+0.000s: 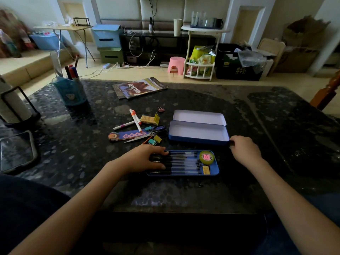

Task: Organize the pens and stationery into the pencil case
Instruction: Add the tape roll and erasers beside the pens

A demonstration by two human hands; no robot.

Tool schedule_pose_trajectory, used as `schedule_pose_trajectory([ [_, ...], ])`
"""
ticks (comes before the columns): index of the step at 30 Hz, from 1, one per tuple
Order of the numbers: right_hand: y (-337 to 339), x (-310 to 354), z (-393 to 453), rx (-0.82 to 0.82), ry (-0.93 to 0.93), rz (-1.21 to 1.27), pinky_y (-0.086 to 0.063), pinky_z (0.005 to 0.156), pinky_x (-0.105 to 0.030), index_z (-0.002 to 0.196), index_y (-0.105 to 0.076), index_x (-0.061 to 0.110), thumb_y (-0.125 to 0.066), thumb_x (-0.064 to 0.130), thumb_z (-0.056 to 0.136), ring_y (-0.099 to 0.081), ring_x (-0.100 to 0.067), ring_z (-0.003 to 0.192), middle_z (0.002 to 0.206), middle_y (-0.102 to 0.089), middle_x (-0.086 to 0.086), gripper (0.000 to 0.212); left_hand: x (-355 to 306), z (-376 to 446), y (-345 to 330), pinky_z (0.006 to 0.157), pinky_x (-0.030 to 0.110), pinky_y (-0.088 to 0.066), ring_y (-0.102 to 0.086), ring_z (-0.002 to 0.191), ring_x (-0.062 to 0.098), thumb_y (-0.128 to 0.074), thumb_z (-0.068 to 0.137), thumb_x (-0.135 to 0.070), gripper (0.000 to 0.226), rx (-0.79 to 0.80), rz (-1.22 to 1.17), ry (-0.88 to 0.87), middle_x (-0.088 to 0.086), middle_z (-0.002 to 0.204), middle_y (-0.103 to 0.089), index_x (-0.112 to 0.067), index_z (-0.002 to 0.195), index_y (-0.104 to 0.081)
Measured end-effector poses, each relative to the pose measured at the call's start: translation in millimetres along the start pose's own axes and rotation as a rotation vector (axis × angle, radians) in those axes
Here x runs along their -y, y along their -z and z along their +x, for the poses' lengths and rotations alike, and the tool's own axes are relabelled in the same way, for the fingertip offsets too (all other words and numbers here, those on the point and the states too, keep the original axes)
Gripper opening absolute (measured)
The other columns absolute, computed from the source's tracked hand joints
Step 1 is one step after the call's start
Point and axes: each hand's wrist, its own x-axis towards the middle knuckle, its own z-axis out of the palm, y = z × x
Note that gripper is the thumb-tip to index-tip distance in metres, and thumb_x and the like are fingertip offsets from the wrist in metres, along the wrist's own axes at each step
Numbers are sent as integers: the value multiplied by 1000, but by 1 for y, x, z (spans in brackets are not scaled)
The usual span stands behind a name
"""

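The job looks part done. A blue tray (213, 171) sits nearest the person, and it already carries a row of dark pens (181, 163) lying side by side, plus a roll of green tape (207, 157) and a small yellow eraser (206, 170) at the end away from the left fingers. Beyond the fingers of both hands the pencil case (197, 134) lies open and looks empty, its lid (199, 117) folded back flat on the table (184, 196).

Plenty is still loose. Out past the left fingertips lie two white markers (135, 120), crossed one over the other, a pair of scissors (147, 134), a long cartoon bookmark (127, 136), some binder clips (155, 140), a yellow packet (150, 119) and one small clip (161, 109) further off. I would guess these go in before the tray is dropped back into the case.

The left hand (145, 159) lies palm down across the near end of the tray, fingers spread flat over the pen caps, pressing or levelling them rather than gripping anything. The right hand (245, 150) reaches out to the right corner of the open case, just beyond the tray's far end. Its fingers are curled down and seem to touch the case's edge, but they are turned away from me, so I cannot tell whether they actually pinch it or merely rest there. Both forearms stretch straight out over the table.
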Motion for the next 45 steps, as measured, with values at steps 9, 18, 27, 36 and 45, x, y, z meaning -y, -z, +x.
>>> schedule_pose_trajectory([
  [9, 31, 17, -20, 147, 43, 372, -53, 62, -30, 80, -61, 16, -76, 20, 80, -64, -15, 71, 78, -66, -3, 15, -1, -1, 0, 110, 33, -33, -39, 129, 8, -67, 82, -40, 54, -9, 2, -9, -12, 144, -41, -31, 132, -50],
  [18, 39, 34, -43, 379, 152, 390, -52, 56, -24, 86, -59, 14, -77, 14, 77, -66, -12, 67, 78, -67, -4, 21, 1, 0, 0, 110, 34, -34, -39, 129, 8, -67, 82, -41, 53, -1, 8, -10, -11, 144, -42, -32, 132, -50],
  [27, 34, 43, -49, 457, 203, 284, -53, 67, -26, 77, -63, 16, -76, 23, 80, -64, -11, 69, 77, -68, -1, 15, 0, 0, 0, 110, 33, -33, -39, 130, 9, -66, 83, -39, 53, 7, 13, -7, -10, 145, -41, -32, 133, -49],
  [36, 43, 30, -41, 482, 173, 227, -46, 63, -22, 77, -66, 20, -78, 18, 78, -61, -8, 77, 82, -67, 3, 12, 1, 0, 0, 109, 34, -34, -39, 129, 9, -66, 82, -41, 53, 1, 5, -6, -12, 144, -42, -32, 131, -50],
  [45, 35, 34, -41, 559, 203, 158, -48, 73, -26, 78, -66, 19, -78, 19, 76, -60, -10, 82, 88, -67, 2, 12, -1, 0, 0, 110, 34, -33, -39, 130, 9, -66, 82, -40, 53, 6, -4, -5, -12, 144, -41, -32, 132, -50],
])
